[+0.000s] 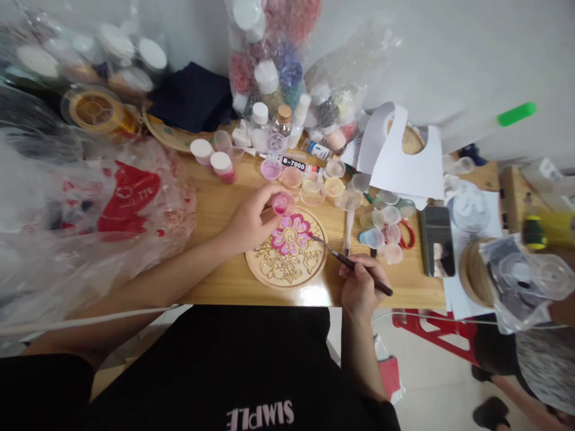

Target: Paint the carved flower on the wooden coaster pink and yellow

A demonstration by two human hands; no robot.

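A round wooden disc (269,280) with gold filigree and a pink and purple flower lies near the table's front edge. My left hand (248,219) pinches a small clear cup of pink paint (281,205) just above the disc's upper left rim. My right hand (359,288) grips a thin dark tool (354,264) like a pen; its metal tip touches the disc's right side beside the flower.
Several small cups of coloured liquid (314,179), a B-7000 glue tube (294,163) and bottles crowd the wooden table (215,203) behind the disc. A phone (436,239) lies to the right. Plastic bags (90,215) fill the left. Another person sits at far right, by a red stool (431,335).
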